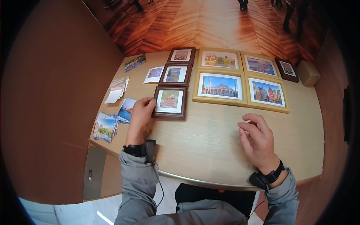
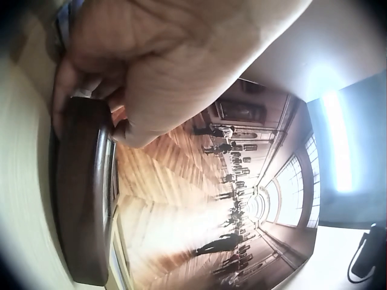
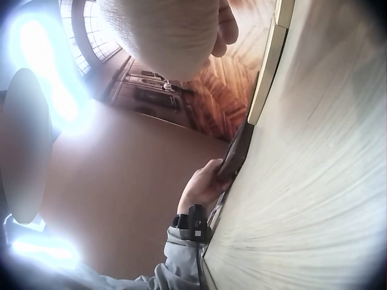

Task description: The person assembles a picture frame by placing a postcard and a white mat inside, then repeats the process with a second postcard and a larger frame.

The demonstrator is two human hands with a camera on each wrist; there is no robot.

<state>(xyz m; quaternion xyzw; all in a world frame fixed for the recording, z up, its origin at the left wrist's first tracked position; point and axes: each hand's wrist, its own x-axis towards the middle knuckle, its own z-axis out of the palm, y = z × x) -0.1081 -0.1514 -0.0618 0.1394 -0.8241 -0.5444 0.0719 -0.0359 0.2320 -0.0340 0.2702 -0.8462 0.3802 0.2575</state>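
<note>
My left hand [image 1: 141,114] pinches the left side of a dark brown picture frame [image 1: 170,117], the nearest of three in a column. Inside this frame is a picture of a basket among flowers, with a white margin. The left wrist view shows the thumb on the front edge of the frame [image 2: 84,193] and the other fingers around its outer side. My right hand [image 1: 258,140] is over the right part of the table, apart from the frames, its fingers loosely bent and holding nothing.
Two more brown frames [image 1: 175,75] continue the column behind. Several yellow frames [image 1: 243,90] stand in a block to the right, with a small brown frame [image 1: 288,70] and a cardboard box [image 1: 308,73] beyond. Loose photos [image 1: 104,127] and white-backed prints [image 1: 116,90] lie at the left.
</note>
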